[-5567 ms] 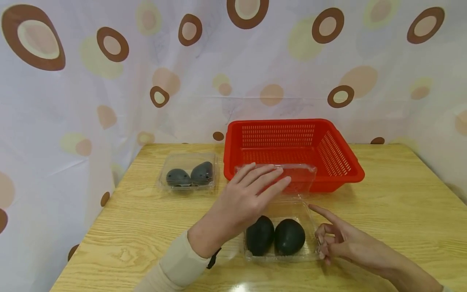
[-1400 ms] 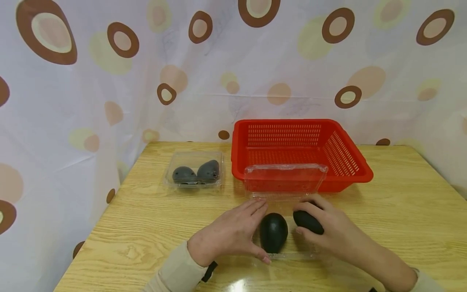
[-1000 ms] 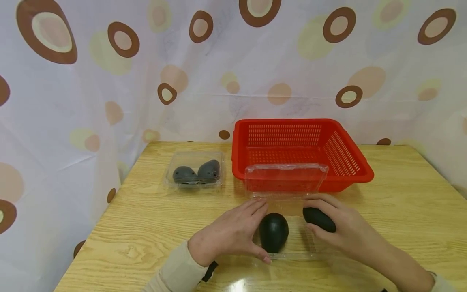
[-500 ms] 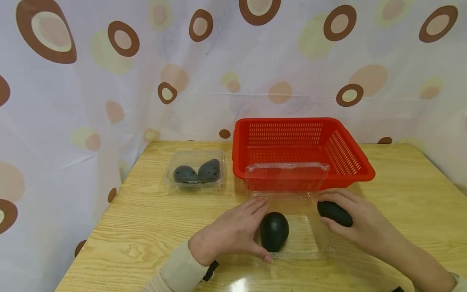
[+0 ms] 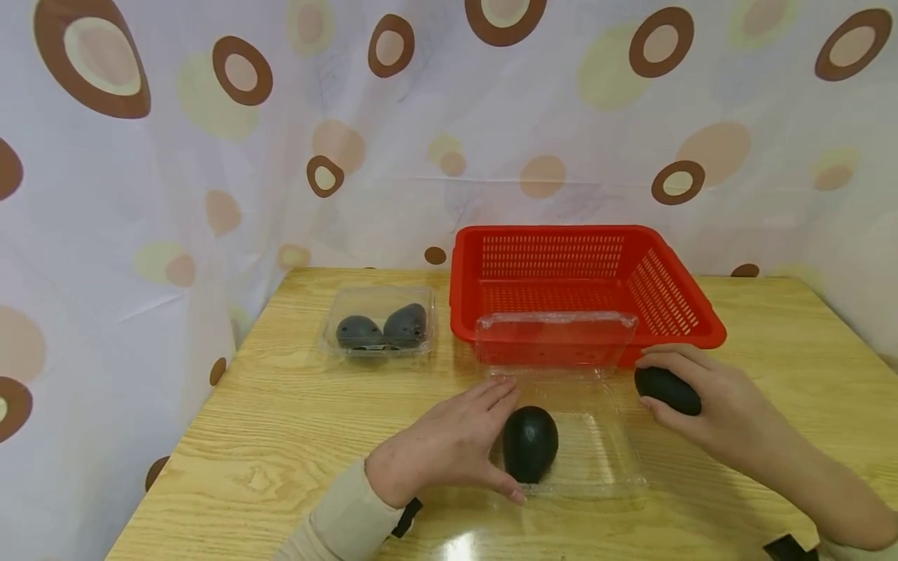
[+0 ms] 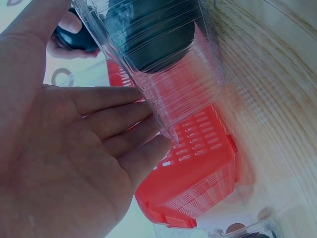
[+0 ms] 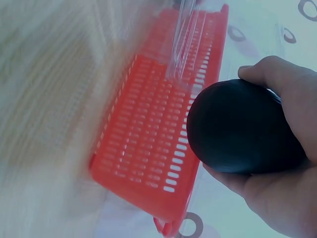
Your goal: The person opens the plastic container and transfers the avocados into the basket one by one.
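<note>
My right hand (image 5: 730,397) grips a dark avocado (image 5: 666,390), thumb on one side and fingers on the other, held up to the right of an opened clear plastic clamshell box (image 5: 596,448). A second dark avocado (image 5: 530,446) lies at the left end of that box. With fairly straight fingers, my left hand (image 5: 452,444) touches the box's left side, its thumb by the front edge. In the left wrist view these fingers (image 6: 116,116) rest against the clear wall. The box's lid (image 5: 557,340) stands raised at the back.
Behind the lid stands a red plastic basket (image 5: 547,294) with slotted walls. A closed clear box (image 5: 382,300) holding two dark avocados sits at the back left of the wooden table (image 5: 281,436). A patterned curtain (image 5: 421,156) hangs behind.
Earlier both avocados lay in the box and my left hand was near the lid. Since then my right hand has lifted one avocado out, rightward and toward the basket. My left hand stays put lately.
</note>
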Demonstrator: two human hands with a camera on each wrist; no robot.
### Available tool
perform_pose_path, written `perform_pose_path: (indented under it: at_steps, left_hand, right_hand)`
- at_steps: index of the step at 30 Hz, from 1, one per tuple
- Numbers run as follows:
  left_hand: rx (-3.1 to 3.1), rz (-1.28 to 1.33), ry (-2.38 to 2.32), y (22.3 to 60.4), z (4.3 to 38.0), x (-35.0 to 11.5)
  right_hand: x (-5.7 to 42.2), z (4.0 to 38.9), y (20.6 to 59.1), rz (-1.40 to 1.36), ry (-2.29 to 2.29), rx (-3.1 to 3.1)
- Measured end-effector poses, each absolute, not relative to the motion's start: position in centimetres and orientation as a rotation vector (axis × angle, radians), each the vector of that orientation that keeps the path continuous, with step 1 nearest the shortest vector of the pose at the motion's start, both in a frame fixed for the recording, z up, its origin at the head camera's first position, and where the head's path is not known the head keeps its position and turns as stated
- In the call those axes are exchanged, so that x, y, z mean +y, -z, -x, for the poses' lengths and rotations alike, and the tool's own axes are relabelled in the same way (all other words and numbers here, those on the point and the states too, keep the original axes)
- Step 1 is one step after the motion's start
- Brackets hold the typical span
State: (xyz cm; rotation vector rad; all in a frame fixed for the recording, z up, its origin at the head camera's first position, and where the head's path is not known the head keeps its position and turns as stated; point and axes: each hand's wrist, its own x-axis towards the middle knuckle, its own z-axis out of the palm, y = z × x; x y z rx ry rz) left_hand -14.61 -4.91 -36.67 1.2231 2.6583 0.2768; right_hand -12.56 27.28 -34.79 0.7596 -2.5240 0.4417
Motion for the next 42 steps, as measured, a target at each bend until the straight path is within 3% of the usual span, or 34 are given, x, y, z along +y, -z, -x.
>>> perform_pose_path:
  at_steps: [42]
  left_hand:
    - [2.671, -1.229, -0.251, 36.7, 14.6, -4.8]
  right_hand:
    - [28.5, 18.1, 32.1, -0.638, -0.451, -2.559]
